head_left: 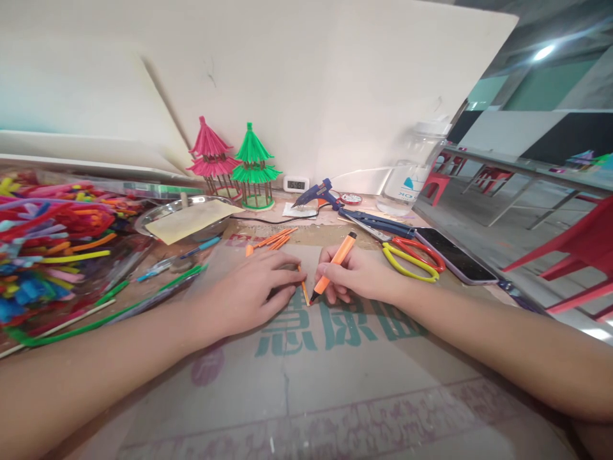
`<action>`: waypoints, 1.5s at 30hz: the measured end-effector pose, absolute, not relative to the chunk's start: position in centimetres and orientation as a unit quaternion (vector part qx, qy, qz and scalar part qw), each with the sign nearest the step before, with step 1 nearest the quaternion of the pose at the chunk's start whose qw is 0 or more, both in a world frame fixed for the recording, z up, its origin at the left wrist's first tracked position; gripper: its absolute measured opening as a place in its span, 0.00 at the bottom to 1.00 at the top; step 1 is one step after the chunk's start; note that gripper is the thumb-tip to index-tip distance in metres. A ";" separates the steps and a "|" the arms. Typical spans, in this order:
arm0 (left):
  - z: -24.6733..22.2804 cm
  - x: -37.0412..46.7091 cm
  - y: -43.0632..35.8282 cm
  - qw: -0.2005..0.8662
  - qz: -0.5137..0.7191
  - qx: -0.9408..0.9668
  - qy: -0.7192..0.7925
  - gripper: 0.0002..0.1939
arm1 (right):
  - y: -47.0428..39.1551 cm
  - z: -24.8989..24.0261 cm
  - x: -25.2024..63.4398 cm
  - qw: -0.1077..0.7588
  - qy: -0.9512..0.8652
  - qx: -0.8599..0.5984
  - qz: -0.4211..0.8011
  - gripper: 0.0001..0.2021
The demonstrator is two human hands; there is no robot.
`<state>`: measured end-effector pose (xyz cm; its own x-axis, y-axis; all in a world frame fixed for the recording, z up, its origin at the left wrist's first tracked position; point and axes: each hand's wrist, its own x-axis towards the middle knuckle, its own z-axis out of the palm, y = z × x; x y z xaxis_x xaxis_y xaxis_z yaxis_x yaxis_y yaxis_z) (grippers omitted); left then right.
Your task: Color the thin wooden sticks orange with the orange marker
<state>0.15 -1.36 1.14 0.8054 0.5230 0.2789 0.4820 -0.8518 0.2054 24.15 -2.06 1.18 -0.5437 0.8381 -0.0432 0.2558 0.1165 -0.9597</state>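
Observation:
My right hand [352, 275] is closed around an orange marker [341, 253], its dark tip pointing down at a short thin stick [304, 289]. The stick is orange along its upper part and pale at the near end. My left hand [253, 284] lies low over the board, its fingertips holding the stick against the surface. Just beyond the left hand lies a small pile of orange sticks [278, 239]. An orange marker cap [249, 250] shows beside the pile, partly hidden by that hand.
Colourful pipe cleaners [52, 236] heap at the left, near a metal bowl [143, 223] with yellow paper. Red and green pagoda models [257, 169], a glue gun [318, 193], and a bottle [407, 179] stand behind. Scissors [416, 255] and a phone [453, 252] lie right.

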 end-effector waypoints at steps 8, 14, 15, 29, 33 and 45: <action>1.2 0.2 -1.4 0.059 0.173 0.948 0.262 0.17 | -2.2 1.3 24.0 0.285 -0.686 -0.405 0.534 0.11; 1.3 0.3 -1.4 0.057 0.174 0.948 0.261 0.17 | -2.2 1.2 24.1 0.284 -0.690 -0.385 0.543 0.11; 1.2 0.3 -1.4 0.057 0.168 0.948 0.264 0.17 | -2.2 1.2 24.1 0.292 -0.685 -0.390 0.542 0.10; 1.2 0.1 -1.4 0.043 0.150 0.950 0.272 0.17 | -2.3 1.2 23.8 0.308 -0.679 -0.414 0.523 0.10; 1.3 0.2 -1.4 0.044 0.154 0.949 0.273 0.16 | -2.4 1.4 23.9 0.276 -0.692 -0.395 0.537 0.10; 1.5 0.3 -1.4 0.040 0.150 0.947 0.282 0.16 | -2.1 0.9 23.8 0.323 -0.677 -0.407 0.521 0.09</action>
<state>0.25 -1.42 1.45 0.7960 0.5463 0.2608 0.5225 -0.8375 0.1597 23.77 -2.12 0.92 -0.4592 0.8882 0.0132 0.2136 0.1248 -0.9689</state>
